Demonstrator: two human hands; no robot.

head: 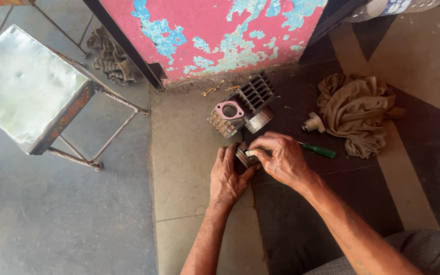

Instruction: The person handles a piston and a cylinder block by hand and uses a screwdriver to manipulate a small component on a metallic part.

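My left hand (228, 175) cups a small round grey metal piston (243, 154) from the left and below. My right hand (280, 158) comes over it from the right, fingers closed on a green-handled screwdriver (319, 150) whose tip end is hidden under the fingers at the piston. Just beyond both hands a finned engine cylinder block (243, 105) with a pink gasket on one port lies on the tiled floor.
A beige rag (356, 108) lies to the right with a small white-and-metal part (311, 124) beside it. A metal stool (29, 86) stands at the left. A pink wall with peeling blue paint (210, 30) is behind, a crumpled cloth (109, 56) at its base.
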